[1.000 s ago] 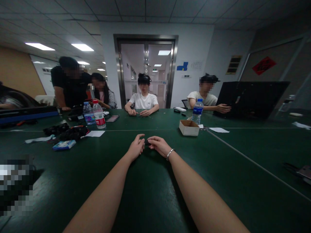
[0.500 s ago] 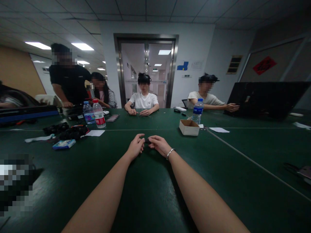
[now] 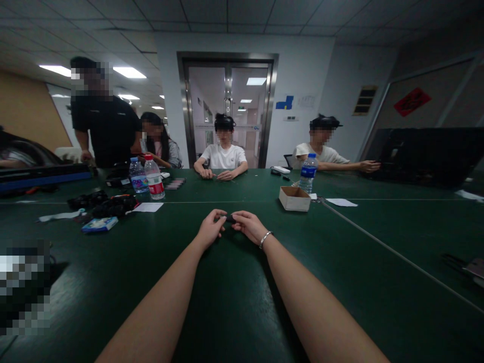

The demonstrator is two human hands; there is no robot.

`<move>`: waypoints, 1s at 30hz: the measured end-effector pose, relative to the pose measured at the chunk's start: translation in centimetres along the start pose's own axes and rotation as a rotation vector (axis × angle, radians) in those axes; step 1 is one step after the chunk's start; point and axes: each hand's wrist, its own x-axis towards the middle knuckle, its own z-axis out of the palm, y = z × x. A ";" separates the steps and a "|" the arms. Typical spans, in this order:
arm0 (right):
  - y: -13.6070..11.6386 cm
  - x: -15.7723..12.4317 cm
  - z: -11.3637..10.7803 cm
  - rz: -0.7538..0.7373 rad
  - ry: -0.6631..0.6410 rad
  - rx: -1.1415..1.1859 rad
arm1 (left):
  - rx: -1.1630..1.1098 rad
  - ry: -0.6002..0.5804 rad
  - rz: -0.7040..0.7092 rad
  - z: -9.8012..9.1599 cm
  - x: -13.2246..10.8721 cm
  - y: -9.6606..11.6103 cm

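Over the green table (image 3: 234, 292), both hands meet at a small dark object (image 3: 230, 219) too small to identify. My right hand (image 3: 247, 226), with a silver bracelet at the wrist, pinches it between thumb and fingers. My left hand (image 3: 212, 228) is at its other end, thumb and index finger curled close together at its tip. An open cardboard box (image 3: 295, 200) stands beyond my right hand, beside a blue-labelled water bottle (image 3: 308, 173).
Two bottles (image 3: 154, 179), black gear (image 3: 113, 205), a blue packet (image 3: 100, 225) and white paper (image 3: 149, 207) lie to the left. A large black screen (image 3: 427, 156) stands at the right. Several people are around the table's far side.
My left index finger has curled closer to the dark object. The standing person at the left has straightened and shifted left. The black screen at the right has moved right, with a person's hand at its edge.
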 end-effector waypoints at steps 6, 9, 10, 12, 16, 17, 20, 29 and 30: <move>0.3 0.0 0.2 -0.014 -0.044 -0.101 | -0.145 0.073 -0.031 -0.2 0.3 0.3; 0.8 0.1 0.5 -0.083 -0.061 -0.278 | -0.219 0.044 -0.067 0.2 0.4 0.8; 1.0 0.2 0.7 -0.114 -0.049 -0.360 | -0.194 0.020 -0.069 0.4 0.3 1.0; 1.4 0.2 0.9 -0.176 -0.009 -0.537 | -0.109 -0.025 -0.058 0.7 -0.1 1.1; 2.0 0.0 1.2 -0.272 -0.014 -0.790 | 0.084 -0.021 -0.072 0.2 -0.7 0.9; 2.0 0.0 1.3 -0.274 -0.019 -0.819 | 0.130 -0.007 -0.098 -0.3 -0.8 0.8; 1.9 -0.2 1.3 -0.224 0.009 -0.839 | 0.168 0.025 -0.176 -2.5 -1.6 0.9; 1.1 -0.8 1.4 -0.174 0.011 -0.814 | 0.251 -0.049 -0.364 -12.6 -12.9 2.8; 1.0 -1.0 1.6 -0.173 0.014 -0.811 | 0.286 -0.004 -0.400 -13.9 -14.8 2.8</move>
